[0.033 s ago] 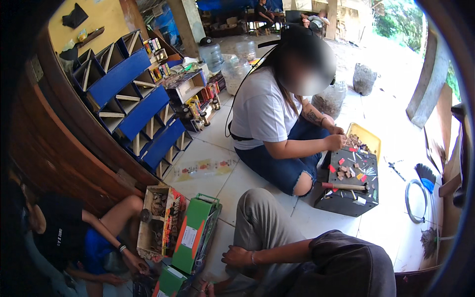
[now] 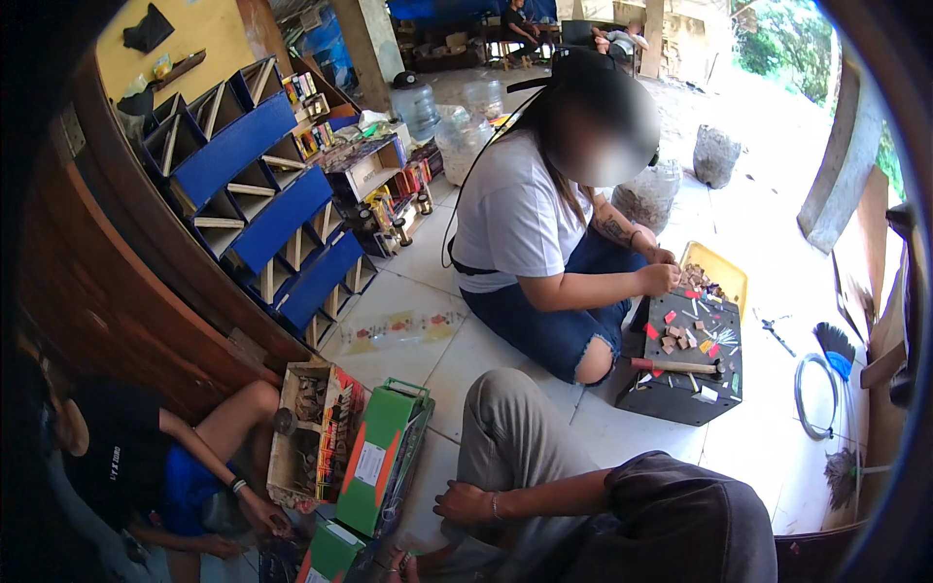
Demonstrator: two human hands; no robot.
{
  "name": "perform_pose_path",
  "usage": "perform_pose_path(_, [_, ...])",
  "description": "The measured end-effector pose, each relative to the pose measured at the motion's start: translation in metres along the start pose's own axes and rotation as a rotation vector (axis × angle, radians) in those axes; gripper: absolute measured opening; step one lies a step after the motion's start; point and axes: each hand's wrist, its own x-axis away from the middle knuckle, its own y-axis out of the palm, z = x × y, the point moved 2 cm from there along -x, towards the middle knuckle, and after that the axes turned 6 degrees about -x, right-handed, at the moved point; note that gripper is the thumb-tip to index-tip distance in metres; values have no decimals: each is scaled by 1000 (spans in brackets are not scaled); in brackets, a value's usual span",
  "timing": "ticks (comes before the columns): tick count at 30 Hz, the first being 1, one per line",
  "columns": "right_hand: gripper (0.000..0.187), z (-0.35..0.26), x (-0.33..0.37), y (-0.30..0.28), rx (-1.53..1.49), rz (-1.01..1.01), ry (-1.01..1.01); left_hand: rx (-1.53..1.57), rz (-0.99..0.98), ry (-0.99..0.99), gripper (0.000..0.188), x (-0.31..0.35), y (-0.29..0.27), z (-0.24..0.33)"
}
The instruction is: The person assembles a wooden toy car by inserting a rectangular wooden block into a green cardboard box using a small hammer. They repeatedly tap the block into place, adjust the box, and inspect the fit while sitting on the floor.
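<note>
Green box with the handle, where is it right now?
In the head view, the green box sits left of centre in the lower half, between the open crate on its left and the grey trouser leg on its right.

My right forearm (image 2: 554, 495): slants leftward, nearly level | my right wrist (image 2: 499, 504): roughly in line with it | my right hand (image 2: 466, 502): fingers loosely curled, grip unclear | my left hand (image 2: 404, 565): low, mostly cut off, finger pose unreadable to me

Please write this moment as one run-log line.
left hand: lower edge, grip unclear | right hand: by gray trouser leg, grip unclear | nearby: green box
</note>
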Motion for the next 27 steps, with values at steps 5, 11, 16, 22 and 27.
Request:
perform_pose_path(5, [31, 1, -1, 4, -30, -84, 46, 37, 12, -31, 49, 4, -7, 9])
perform_pose_path(11, [29, 1, -2, 0, -29, -90, 43, 126, 101, 68, 49, 1, -1, 1])
perform_pose_path(16, [28, -3, -3, -14, -10, -182, 74, 274, -145, 92, 47, -10, -8, -18])
perform_pose_path(22, [39, -13, -16, -23, -776, -93, 127, 709, -399, -230, 55, -29, -27, -31])
perform_pose_path(27, [79, -41, -5, -15, -1034, -47, -33, 1109, -465, -325, 48, -33, 5, -26])
